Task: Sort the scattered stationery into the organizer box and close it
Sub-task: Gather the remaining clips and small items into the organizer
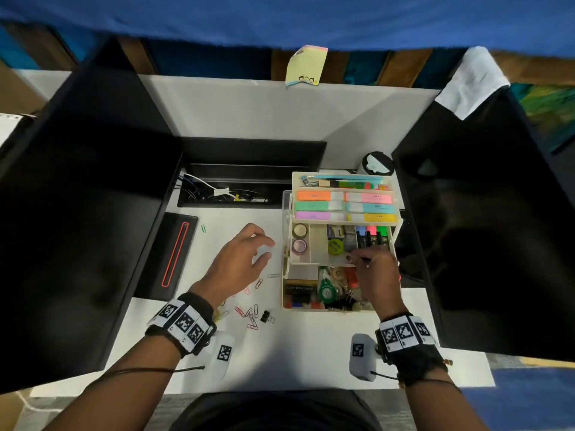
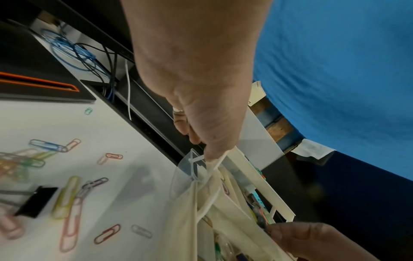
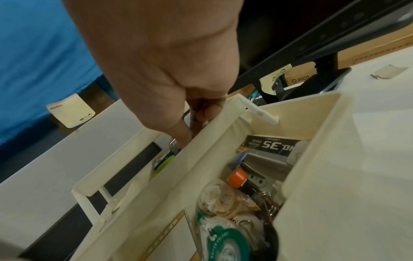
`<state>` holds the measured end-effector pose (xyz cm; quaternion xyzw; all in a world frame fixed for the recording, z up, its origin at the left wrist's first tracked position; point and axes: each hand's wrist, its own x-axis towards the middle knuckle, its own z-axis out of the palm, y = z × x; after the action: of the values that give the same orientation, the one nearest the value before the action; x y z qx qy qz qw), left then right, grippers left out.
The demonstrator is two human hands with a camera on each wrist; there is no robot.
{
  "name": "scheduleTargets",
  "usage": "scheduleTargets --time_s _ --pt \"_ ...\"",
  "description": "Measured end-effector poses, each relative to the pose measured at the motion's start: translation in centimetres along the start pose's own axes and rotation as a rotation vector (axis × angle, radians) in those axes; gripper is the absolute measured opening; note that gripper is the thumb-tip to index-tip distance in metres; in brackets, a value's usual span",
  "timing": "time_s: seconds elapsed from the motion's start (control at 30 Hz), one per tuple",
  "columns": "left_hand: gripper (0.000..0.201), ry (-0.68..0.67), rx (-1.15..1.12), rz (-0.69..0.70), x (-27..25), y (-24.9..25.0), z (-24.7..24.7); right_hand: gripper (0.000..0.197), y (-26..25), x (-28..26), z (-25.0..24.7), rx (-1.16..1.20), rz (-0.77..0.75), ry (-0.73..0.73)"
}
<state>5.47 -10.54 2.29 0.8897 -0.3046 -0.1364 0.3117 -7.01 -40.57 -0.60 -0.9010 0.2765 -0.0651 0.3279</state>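
The cream tiered organizer box [image 1: 284, 295] stands open right of centre, with highlighters in its upper trays and tape and clips in the bottom. My right hand [image 1: 357, 258] reaches into the middle tray [image 3: 201, 141]; its curled fingers pinch a small thin item that looks like a paper clip. My left hand [image 1: 264, 247] hovers with relaxed, spread fingers by the box's left side. In the left wrist view one fingertip [image 2: 214, 153] touches the clear flap [image 2: 185, 167]. Several coloured paper clips [image 1: 249, 312] and a black binder clip [image 1: 265, 315] lie on the white table.
Black monitors [image 1: 77, 197] flank the table on both sides. An open cable tray [image 1: 224, 191] runs behind, and a black pad with a red outline [image 1: 174, 253] lies at the left. A lone green clip [image 1: 203, 228] sits near it. A lidded cup [image 1: 378, 163] stands behind the box.
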Motion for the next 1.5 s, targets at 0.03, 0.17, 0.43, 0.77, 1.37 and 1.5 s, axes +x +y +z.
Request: scheduleTargets --time_s 0.03,0.17,0.43,0.77,1.37,1.5 --pt "0.024 -0.019 -0.008 -0.007 -0.3 -0.2 0.0 0.012 -0.1 0.0 0.0 0.023 0.015 -0.009" --pt "0.025 -0.084 -0.034 0.032 -1.2 -0.3 0.1 0.015 -0.4 0.1 -0.2 0.02 0.074 -0.031" --pt "0.027 -0.154 -0.062 0.096 -1.2 0.8 1.0 0.01 -1.5 -0.2 -0.3 -0.025 0.148 0.128" --pt "0.026 -0.174 0.033 -0.176 -4.0 -5.1 -3.0 0.012 -10.7 -5.6 3.5 0.018 -0.369 -0.074" --pt "0.068 -0.284 0.019 -0.332 -12.1 -11.0 -2.3 0.026 -15.2 -6.9 20.4 -0.394 -0.493 -0.612" --pt "0.06 -0.3 0.101 -0.223 -11.3 -10.8 -1.3 0.01 -14.8 -6.8 20.5 -0.388 -0.544 -0.59"
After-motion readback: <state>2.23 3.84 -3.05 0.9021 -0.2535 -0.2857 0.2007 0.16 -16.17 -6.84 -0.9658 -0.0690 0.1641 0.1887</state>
